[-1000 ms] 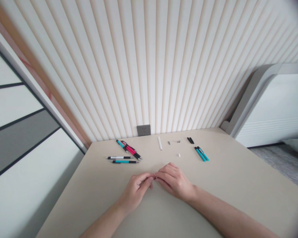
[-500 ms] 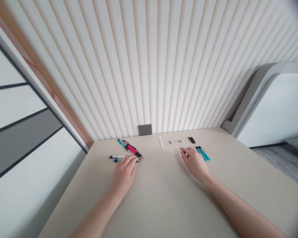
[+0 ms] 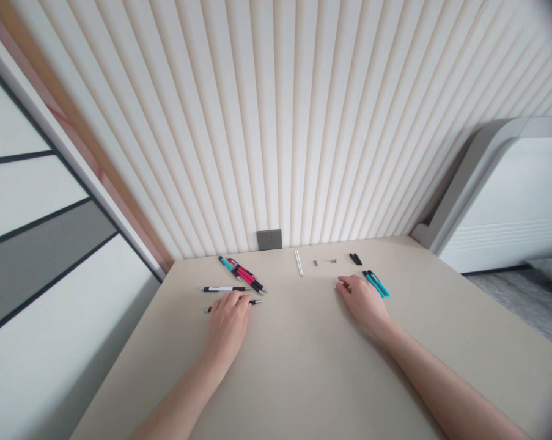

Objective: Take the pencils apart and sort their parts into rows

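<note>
My left hand [image 3: 230, 318] is closed over a pen [image 3: 256, 302] with dark ends, whose middle is hidden under the fingers. Just beyond it lies a white and black pen [image 3: 225, 289]. Further back, a teal pen [image 3: 228, 267] and several pink pens [image 3: 246, 276] lie in a slanted pile. On the other side, my right hand [image 3: 360, 297] rests low over the table, thumb and fingers pinched together. A small whitish bit shows at its fingertips, too small to name. Beside that hand lie two teal pen barrels [image 3: 376, 283] with black ends.
Along the back of the table [image 3: 285, 366] lie two white refill-like sticks [image 3: 299, 263], small grey pieces [image 3: 315, 263], small metal tips [image 3: 333, 261] and two black pen parts [image 3: 355, 259]. A dark socket [image 3: 269, 239] sits on the ribbed wall behind.
My left hand has drawn the pen under it slightly toward me, away from the white pen. My right hand has lowered a little, its fingers closer together.
</note>
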The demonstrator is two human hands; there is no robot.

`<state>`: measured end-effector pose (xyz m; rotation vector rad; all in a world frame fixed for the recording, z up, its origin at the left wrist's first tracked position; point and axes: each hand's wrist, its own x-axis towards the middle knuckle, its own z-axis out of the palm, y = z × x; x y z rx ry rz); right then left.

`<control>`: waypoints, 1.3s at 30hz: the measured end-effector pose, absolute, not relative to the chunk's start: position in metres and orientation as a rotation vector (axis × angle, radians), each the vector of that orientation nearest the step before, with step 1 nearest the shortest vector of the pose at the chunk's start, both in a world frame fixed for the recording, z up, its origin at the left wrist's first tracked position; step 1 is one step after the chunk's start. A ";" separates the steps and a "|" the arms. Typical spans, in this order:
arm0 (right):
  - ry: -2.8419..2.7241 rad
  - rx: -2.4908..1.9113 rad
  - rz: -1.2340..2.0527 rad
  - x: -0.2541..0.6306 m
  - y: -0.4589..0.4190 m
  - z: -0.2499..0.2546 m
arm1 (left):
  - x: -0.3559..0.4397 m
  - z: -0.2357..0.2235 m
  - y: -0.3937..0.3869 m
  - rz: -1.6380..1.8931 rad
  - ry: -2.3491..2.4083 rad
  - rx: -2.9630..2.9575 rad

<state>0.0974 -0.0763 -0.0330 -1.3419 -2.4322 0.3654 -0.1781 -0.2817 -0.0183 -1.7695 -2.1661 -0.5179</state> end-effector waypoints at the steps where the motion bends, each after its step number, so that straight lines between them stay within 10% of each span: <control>1: -2.435 -1.337 0.363 0.097 -0.077 -0.033 | -0.178 -0.018 -0.282 -0.505 -2.177 -1.767; 39: -2.591 -1.247 0.164 0.092 -0.087 -0.029 | -0.141 -0.012 -0.280 -0.571 -2.056 -2.073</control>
